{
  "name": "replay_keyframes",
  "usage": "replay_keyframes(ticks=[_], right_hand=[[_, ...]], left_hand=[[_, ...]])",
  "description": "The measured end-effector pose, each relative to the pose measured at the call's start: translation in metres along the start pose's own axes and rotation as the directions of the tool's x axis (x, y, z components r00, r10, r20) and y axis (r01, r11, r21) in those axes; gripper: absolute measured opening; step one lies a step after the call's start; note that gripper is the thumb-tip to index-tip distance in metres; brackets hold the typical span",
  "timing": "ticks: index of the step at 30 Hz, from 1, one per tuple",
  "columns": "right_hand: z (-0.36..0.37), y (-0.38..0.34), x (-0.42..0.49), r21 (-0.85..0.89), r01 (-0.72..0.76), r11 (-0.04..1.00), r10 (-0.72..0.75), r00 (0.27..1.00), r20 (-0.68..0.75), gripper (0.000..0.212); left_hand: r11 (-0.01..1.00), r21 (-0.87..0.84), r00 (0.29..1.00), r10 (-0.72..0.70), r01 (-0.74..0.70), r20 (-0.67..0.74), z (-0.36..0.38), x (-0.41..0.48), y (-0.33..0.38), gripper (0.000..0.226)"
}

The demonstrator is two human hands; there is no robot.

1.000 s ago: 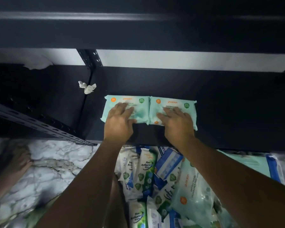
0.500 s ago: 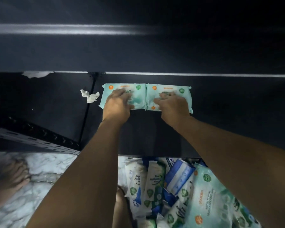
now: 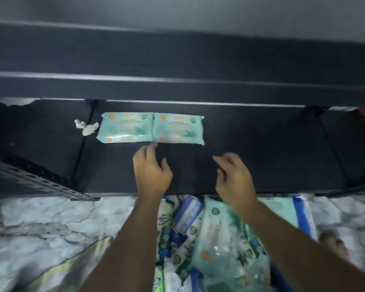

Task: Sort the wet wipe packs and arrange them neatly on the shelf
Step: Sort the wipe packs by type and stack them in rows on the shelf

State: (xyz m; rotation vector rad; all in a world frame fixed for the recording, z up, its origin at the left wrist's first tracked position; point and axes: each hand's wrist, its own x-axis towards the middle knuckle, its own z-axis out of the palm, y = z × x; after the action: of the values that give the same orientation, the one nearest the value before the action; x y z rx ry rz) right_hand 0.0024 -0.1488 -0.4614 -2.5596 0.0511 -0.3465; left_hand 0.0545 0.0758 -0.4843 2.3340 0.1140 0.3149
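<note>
- Nearest to us, the pile of packs (image 3: 209,239) is lying loose on the floor (image 3: 51,218), with several kinds overlapping. We are judging that a careless pull could drag its neighbours along, or bring a wrong kind up to the row.
- The left hand (image 3: 151,171) and the right hand (image 3: 234,178) are hovering over the bare front of the shelf (image 3: 261,154), both with fingers loosely spread and holding nothing.
- The left fingertips are sitting just beside the front edge of the two mint-green packs (image 3: 152,128); we cannot tell if they are touching. A brush here could be turning the packs askew.
- These two packs are lying flat, side by side and touching, toward the back of the shelf.
- A crumpled tissue (image 3: 86,127) is lying just beside them on the left; it could be getting caught in the row.
- On writing, we are making out only orange round marks and green badges; the words are too blurred to read, and so is the print on the pile.
</note>
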Motion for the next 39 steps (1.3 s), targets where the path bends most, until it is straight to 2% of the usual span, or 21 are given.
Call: replay_keyframes(ticks=[2,4,5,7,8,10,12,16,20,25,30,35,39], right_hand=[[-0.032,0.027,-0.049,-0.060,-0.090,0.994,0.087,0.994,-0.059,0.047],[-0.056,0.044,-0.094,-0.096,-0.265,0.960,0.255,0.962,-0.102,0.050],[-0.064,0.051,-0.114,-0.102,-0.384,0.918,0.374,0.922,-0.106,0.051],[-0.076,0.058,-0.146,-0.075,-0.613,0.787,0.610,0.790,-0.064,0.055],[-0.081,0.062,-0.158,-0.066,-0.689,0.722,0.689,0.725,-0.028,0.057],[-0.089,0.066,-0.176,-0.080,-0.739,0.669,0.743,0.668,0.046,0.060],[-0.097,0.064,-0.184,-0.113,-0.725,0.680,0.733,0.670,0.114,0.069],[-0.116,0.058,-0.186,-0.199,-0.617,0.762,0.647,0.742,0.176,0.080],[-0.129,0.062,-0.167,-0.318,-0.488,0.813,0.580,0.724,0.373,0.089],[-0.118,0.072,-0.144,-0.471,-0.248,0.846,0.494,0.695,0.523,0.104],[-0.096,0.085,-0.121,-0.494,-0.071,0.867,0.377,0.741,0.556,0.123],[-0.087,0.089,-0.104,-0.518,0.009,0.856,0.351,0.724,0.594,0.121],[-0.093,0.086,-0.100,-0.475,-0.003,0.880,0.314,0.754,0.576,0.099]], left_hand=[[0.998,-0.069,1.000,0.002,-0.002,0.005,0.006,-0.040,0.030,0.044],[0.991,-0.130,0.998,-0.009,0.017,0.066,0.011,-0.078,0.052,0.038],[0.985,-0.153,0.990,-0.056,0.075,0.126,0.013,-0.095,0.060,0.038],[0.963,-0.133,0.947,-0.197,0.236,0.254,0.012,-0.125,0.073,0.050],[0.948,-0.108,0.914,-0.254,0.301,0.316,0.011,-0.138,0.078,0.057],[0.920,-0.044,0.844,-0.339,0.391,0.417,0.005,-0.161,0.087,0.065],[0.912,0.004,0.810,-0.366,0.410,0.459,-0.002,-0.177,0.092,0.072],[0.908,0.199,0.772,-0.419,0.370,0.478,-0.010,-0.203,0.103,0.094],[0.889,0.352,0.719,-0.446,0.291,0.532,-0.007,-0.222,0.111,0.113],[0.874,0.437,0.716,-0.443,0.211,0.540,0.003,-0.228,0.115,0.126],[0.849,0.502,0.726,-0.451,0.167,0.519,0.014,-0.226,0.110,0.131],[0.855,0.488,0.740,-0.440,0.174,0.509,0.022,-0.219,0.104,0.122],[0.870,0.467,0.748,-0.414,0.157,0.520,0.017,-0.214,0.098,0.117]])
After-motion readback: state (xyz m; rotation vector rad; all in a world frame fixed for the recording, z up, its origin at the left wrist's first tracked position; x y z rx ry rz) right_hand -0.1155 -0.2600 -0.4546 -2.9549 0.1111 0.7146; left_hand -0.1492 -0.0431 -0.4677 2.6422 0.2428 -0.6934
